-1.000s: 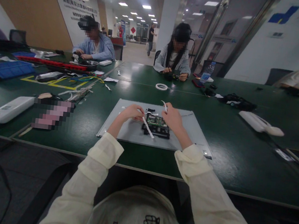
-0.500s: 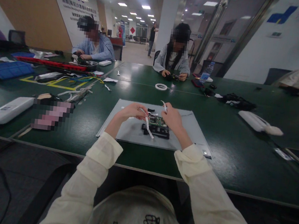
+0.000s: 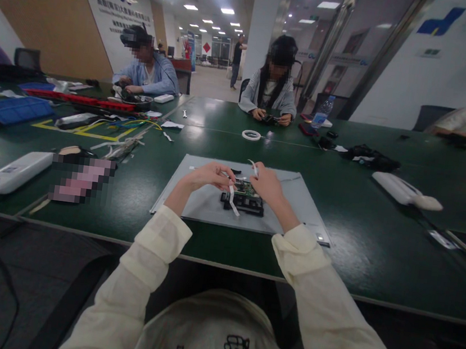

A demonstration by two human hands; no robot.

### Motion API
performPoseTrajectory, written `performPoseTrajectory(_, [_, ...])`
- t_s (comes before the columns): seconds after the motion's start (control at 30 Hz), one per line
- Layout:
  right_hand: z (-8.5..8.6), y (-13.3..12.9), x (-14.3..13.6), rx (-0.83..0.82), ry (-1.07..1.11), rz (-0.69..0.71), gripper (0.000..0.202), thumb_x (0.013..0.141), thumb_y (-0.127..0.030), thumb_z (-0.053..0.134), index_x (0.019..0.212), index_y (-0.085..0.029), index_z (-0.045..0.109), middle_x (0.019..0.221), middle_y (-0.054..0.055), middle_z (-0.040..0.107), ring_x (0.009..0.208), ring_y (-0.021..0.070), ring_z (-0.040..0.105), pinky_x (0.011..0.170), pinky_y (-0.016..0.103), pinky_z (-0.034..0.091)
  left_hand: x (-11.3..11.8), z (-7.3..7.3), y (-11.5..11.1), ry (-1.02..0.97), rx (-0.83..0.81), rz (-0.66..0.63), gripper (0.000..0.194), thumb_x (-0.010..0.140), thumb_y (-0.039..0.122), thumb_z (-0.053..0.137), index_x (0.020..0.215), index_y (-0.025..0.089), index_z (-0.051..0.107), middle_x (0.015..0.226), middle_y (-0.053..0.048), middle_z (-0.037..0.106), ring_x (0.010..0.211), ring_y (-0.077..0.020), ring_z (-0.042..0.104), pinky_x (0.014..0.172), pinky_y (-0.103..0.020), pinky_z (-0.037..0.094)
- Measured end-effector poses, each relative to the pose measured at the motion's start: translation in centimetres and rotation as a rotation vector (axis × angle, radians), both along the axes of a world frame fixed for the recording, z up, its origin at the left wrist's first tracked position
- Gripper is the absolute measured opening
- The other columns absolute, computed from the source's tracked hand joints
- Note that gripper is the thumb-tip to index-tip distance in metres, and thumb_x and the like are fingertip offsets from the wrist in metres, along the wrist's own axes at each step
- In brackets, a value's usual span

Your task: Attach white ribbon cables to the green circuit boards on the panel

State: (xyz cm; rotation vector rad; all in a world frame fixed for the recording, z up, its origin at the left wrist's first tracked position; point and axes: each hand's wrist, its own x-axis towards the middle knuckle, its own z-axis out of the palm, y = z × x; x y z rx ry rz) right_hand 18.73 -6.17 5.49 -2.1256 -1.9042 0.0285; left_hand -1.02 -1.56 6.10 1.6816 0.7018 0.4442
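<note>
My left hand (image 3: 212, 176) is closed in a pinch on a white ribbon cable (image 3: 234, 204), whose free end hangs down toward me. My right hand (image 3: 268, 183) is closed around a thin white strip (image 3: 253, 167); its upper end sticks out past the fingers, and I cannot tell whether it is another cable. Between and below the hands lies a green circuit board (image 3: 246, 188), partly covered by fingers. Just in front of it sits a black plastic part (image 3: 251, 206). Both rest on a flat grey panel (image 3: 194, 210).
The panel lies on a green table (image 3: 351, 183). Beyond it is a roll of white tape (image 3: 251, 135). To the left are a white power bank (image 3: 11, 171), a blurred pink object (image 3: 81, 180) and a blue tray (image 3: 11, 109). A white device (image 3: 401, 189) lies right. Co-workers sit opposite.
My left hand has shifted slightly right with the ribbon cable, closer to my right hand. The right hand has moved only a little left, still on the white strip.
</note>
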Motion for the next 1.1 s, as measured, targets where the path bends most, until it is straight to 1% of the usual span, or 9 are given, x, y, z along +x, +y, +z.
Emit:
performPoseTrajectory(0.1, [-0.1,-0.1,-0.1,-0.027,-0.02,0.013,0.033,0.084,-0.027,0.046,0.116,-0.019,0.042,0.094,0.01,0.064,0.087,0.0223,0.059,0.069,0.027,0.04,0.1,0.1,0.0,-0.007,-0.025,0.002,0.033,0.066,0.033,0.072,0.089,0.012,0.062,0.076,-0.007,0.069,0.066,-0.0112,0.064,0.064,-0.021,0.049])
performPoseTrajectory(0.23, [-0.3,-0.2,-0.2,-0.052,-0.054,0.045,0.036,0.083,-0.026,0.048,0.117,-0.018,0.04,0.095,0.01,0.064,0.086,0.0228,0.06,0.069,0.028,0.042,0.1,0.4,-0.1,-0.088,-0.073,0.011,0.031,0.065,0.031,0.073,0.087,0.012,0.061,0.079,-0.007,0.069,0.067,-0.0103,0.063,0.063,-0.02,0.049])
performPoseTrajectory(0.37, [-0.5,-0.3,-0.4,-0.025,-0.078,0.095,0.04,0.083,-0.028,0.049,0.119,-0.017,0.038,0.102,0.012,0.062,0.093,0.0242,0.059,0.072,0.03,0.042,-0.1,0.7,-0.2,-0.15,-0.092,0.031,0.031,0.065,0.029,0.074,0.087,0.012,0.061,0.083,-0.007,0.069,0.067,-0.0091,0.062,0.065,-0.021,0.049])
performPoseTrajectory(0.5, [-0.6,-0.3,-0.4,-0.029,-0.083,0.09,0.041,0.083,-0.027,0.049,0.12,-0.017,0.037,0.1,0.012,0.063,0.09,0.0242,0.06,0.071,0.03,0.043,0.0,0.6,-0.1,-0.064,-0.043,0.067,0.032,0.064,0.031,0.073,0.087,0.013,0.061,0.079,-0.006,0.069,0.066,-0.0095,0.062,0.065,-0.021,0.048])
performPoseTrajectory(0.63, [-0.5,-0.2,-0.3,-0.048,-0.104,0.096,0.041,0.084,-0.026,0.048,0.122,-0.017,0.036,0.1,0.012,0.063,0.091,0.0239,0.059,0.071,0.03,0.042,0.2,0.3,0.0,0.041,0.02,0.058,0.03,0.065,0.032,0.071,0.086,0.012,0.062,0.076,-0.007,0.069,0.066,-0.0111,0.063,0.062,-0.021,0.048])
performPoseTrajectory(0.8, [-0.5,-0.1,-0.2,-0.042,-0.119,0.113,0.039,0.084,-0.024,0.046,0.121,-0.017,0.035,0.098,0.011,0.063,0.089,0.0239,0.06,0.069,0.03,0.043,0.1,0.0,0.1,0.092,0.079,0.077,0.028,0.065,0.028,0.069,0.087,0.014,0.063,0.078,-0.006,0.069,0.071,-0.0129,0.064,0.062,-0.021,0.047])
performPoseTrajectory(1.1, [-0.1,-0.6,-0.5,-0.054,-0.132,0.12,0.041,0.085,-0.022,0.044,0.125,-0.017,0.034,0.103,0.013,0.062,0.095,0.0242,0.058,0.074,0.031,0.042,0.1,-0.6,0.5,0.138,0.113,0.114,0.026,0.062,0.025,0.068,0.085,0.015,0.064,0.078,-0.005,0.068,0.07,-0.0125,0.062,0.059,-0.02,0.046])
